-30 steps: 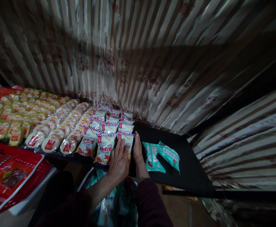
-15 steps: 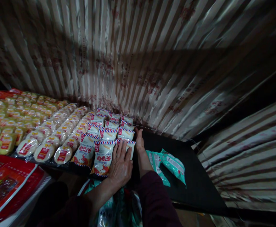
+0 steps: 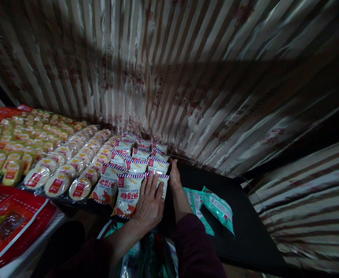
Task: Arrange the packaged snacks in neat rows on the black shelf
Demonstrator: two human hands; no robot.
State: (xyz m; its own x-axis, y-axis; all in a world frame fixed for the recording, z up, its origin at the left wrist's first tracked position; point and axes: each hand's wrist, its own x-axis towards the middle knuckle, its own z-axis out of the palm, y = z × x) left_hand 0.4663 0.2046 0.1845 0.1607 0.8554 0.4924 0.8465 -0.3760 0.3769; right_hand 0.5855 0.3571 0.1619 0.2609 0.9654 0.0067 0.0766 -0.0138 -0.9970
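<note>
Rows of white snack packets with red and blue striped tops [image 3: 128,191] lie on a black shelf [image 3: 239,227]. My left hand [image 3: 150,202] rests flat on the front right packet, fingers stretched out. My right hand [image 3: 175,175] lies edge-on against the right side of that same column, fingers straight and held together, pointing towards the back. Two teal packets [image 3: 215,206] lie just right of my right forearm.
Left of the striped packets run rows of round cakes in clear wrappers [image 3: 57,181] and yellow packets [image 3: 11,170]. A red basket [image 3: 9,220] stands at the lower left. A striped cloth [image 3: 169,77] hangs behind the shelf. A bag of packets [image 3: 137,258] sits below my arms.
My right hand has slid farther back along the side of the packet column. My left hand has stayed on the front packet.
</note>
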